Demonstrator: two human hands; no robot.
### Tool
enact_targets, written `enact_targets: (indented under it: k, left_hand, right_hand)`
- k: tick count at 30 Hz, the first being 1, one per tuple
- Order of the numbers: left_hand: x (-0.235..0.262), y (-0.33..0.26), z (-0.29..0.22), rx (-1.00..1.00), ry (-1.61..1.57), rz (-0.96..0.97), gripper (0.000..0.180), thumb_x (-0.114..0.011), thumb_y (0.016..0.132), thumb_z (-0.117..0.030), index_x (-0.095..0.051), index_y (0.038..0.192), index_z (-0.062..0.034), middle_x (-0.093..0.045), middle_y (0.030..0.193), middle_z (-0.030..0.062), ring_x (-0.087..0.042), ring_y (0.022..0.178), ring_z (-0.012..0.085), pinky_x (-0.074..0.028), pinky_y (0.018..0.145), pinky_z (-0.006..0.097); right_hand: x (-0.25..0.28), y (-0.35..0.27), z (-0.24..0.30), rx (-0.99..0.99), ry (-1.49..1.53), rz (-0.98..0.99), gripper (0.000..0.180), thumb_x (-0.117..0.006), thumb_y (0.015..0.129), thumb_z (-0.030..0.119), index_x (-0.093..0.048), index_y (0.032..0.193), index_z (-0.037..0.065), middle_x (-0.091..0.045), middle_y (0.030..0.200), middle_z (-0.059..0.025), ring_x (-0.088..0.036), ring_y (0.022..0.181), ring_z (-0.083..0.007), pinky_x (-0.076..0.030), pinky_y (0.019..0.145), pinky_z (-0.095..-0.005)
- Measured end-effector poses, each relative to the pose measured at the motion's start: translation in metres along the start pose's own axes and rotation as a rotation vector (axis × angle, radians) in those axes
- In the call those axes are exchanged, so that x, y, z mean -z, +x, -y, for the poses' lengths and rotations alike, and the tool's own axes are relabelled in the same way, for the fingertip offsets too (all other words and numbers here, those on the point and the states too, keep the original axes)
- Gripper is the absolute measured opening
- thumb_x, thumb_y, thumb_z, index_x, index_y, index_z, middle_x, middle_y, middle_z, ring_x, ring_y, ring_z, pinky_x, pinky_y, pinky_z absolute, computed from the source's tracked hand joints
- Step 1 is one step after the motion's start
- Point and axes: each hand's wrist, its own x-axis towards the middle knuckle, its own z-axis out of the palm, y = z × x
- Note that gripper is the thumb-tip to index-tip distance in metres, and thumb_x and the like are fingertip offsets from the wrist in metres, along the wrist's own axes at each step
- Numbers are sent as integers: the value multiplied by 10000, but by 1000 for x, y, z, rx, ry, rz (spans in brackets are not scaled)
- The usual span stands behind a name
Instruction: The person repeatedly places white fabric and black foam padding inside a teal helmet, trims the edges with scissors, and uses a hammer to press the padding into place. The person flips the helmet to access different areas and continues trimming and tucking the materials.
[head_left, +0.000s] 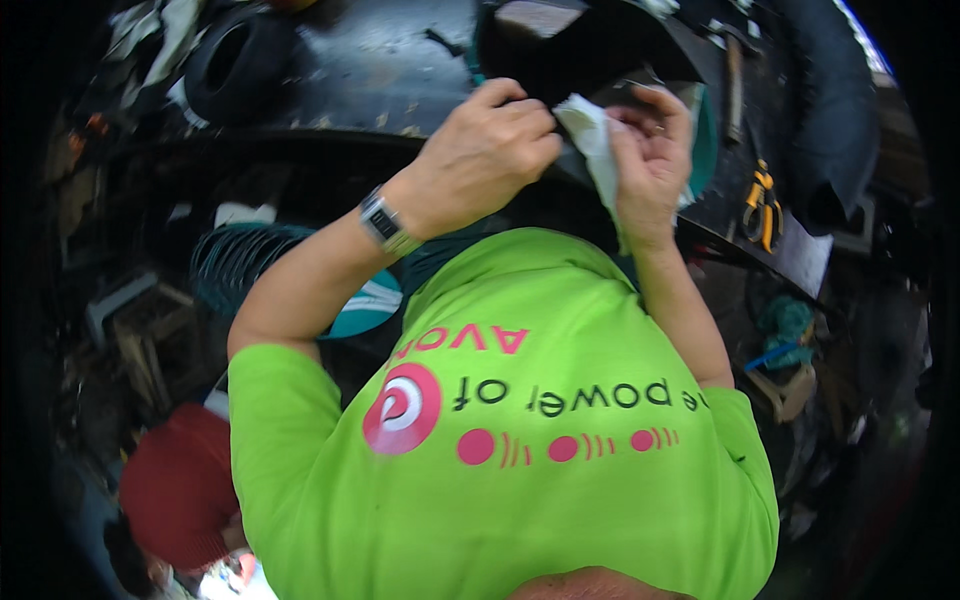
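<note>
My left hand (pixel 490 150), with a watch (pixel 385 222) on its wrist, is closed at the bench's near edge. Its fingertips are curled together, and anything pinched in them is too small to make out. Just to its right, my right hand (pixel 652 155) is closed with a crumpled white cloth or paper (pixel 592 140) hanging from its grip. A thin curved strand shows above its fingers; I cannot tell whether it is held. Beyond both hands lies a large curved black piece (pixel 630 45) with a teal outer side, partly hidden by the right hand.
On the dark bench (pixel 365 65) lie a hammer (pixel 735 90), yellow-handled pliers (pixel 764 212), a black tube (pixel 822 100) and a black ring-shaped piece (pixel 235 60). A green wire coil (pixel 235 262) is at lower left. Behind it, a person in a dark red cap (pixel 180 490) is close by.
</note>
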Motion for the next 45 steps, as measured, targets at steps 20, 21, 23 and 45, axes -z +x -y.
enact_targets:
  k: [20,21,23,45]
  left_hand:
    - [-29,1,20,224,-231,-210,152,-674,904,-109,-605,1002,-16,-631,930,150,-679,824,338,-580,738,417]
    - [-28,1,21,289,-245,-233,170,-678,902,-127,-606,1009,-15,-633,930,154,-679,820,343,-580,740,428]
    - [-27,1,20,355,-256,-241,218,-693,904,-174,-611,1031,-17,-636,924,160,-678,820,351,-575,739,437]
    - [-17,11,27,602,-593,-221,188,-739,863,-143,-803,1010,-46,-767,953,170,-754,820,310,-586,746,346]
  right_hand:
    - [2,3,-10,85,-66,-6,462,-553,913,-112,-482,1358,-12,-633,1206,-113,-638,1056,-164,-501,967,-306]
    - [2,3,-10,79,-82,-14,465,-549,906,-113,-487,1356,-14,-630,1216,-114,-637,1060,-165,-500,971,-308]
    - [3,3,-8,97,-129,-1,467,-543,901,-110,-492,1356,-17,-631,1226,-111,-638,1068,-164,-498,975,-306]
    - [9,-2,9,37,-282,313,495,-744,937,228,-611,1354,-4,-722,1172,-145,-701,1046,-217,-531,953,-323]
